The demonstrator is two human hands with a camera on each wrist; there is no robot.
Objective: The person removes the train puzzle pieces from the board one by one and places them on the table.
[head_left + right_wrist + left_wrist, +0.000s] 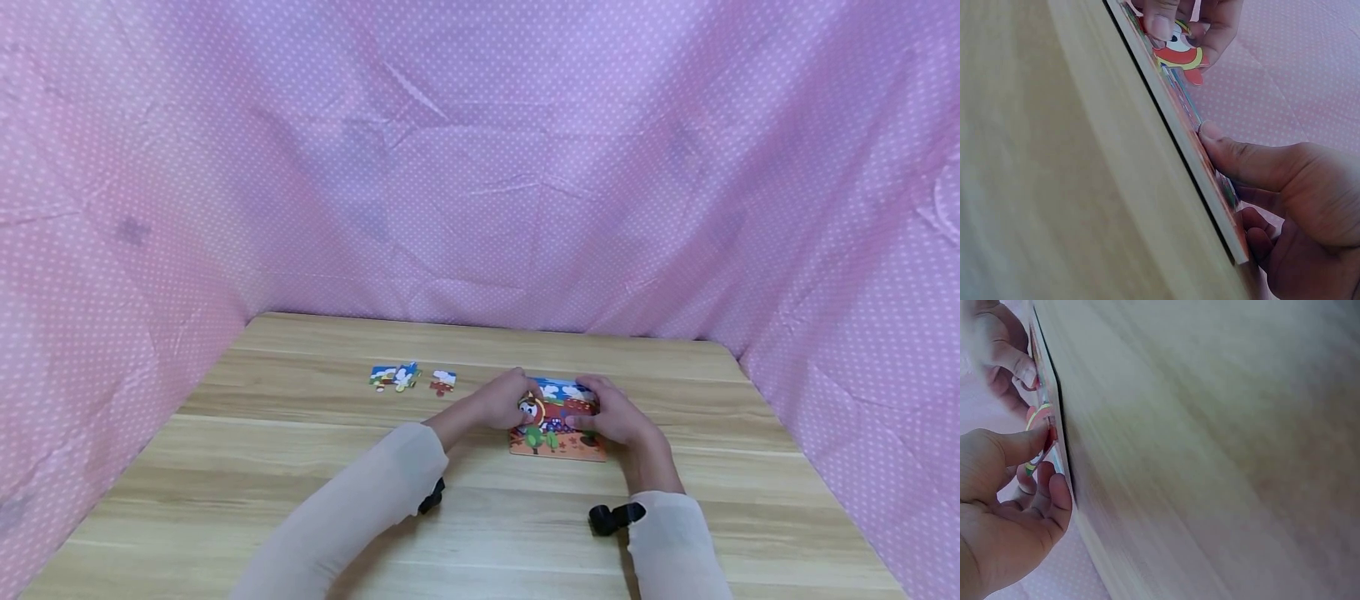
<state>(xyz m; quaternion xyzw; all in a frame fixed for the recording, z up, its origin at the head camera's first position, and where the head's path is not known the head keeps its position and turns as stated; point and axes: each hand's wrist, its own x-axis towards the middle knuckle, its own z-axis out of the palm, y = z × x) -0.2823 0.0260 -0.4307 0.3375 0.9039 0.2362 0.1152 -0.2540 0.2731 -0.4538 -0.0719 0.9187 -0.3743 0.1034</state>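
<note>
A jigsaw puzzle board (pixel 562 448) with a colourful picture lies on the table between both hands. My left hand (pixel 501 402) pinches a puzzle piece (pixel 1186 57) bearing a red, white and yellow cartoon face, tilted up from the board's left part. Along the right side, my right hand (pixel 617 414) grips the board, its thumb (pixel 1232 153) on the picture and its other fingers curled at the edge. Blue sky and white clouds show at the picture's far side, green plants on orange ground at the near side. The hands cover parts of both side edges.
Left of the board lie several loose or joined puzzle pieces (pixel 396 377) and a separate piece (pixel 443 382). The wooden table (pixel 300 467) ends at a pink dotted cloth (pixel 480 208) hanging behind and on both sides.
</note>
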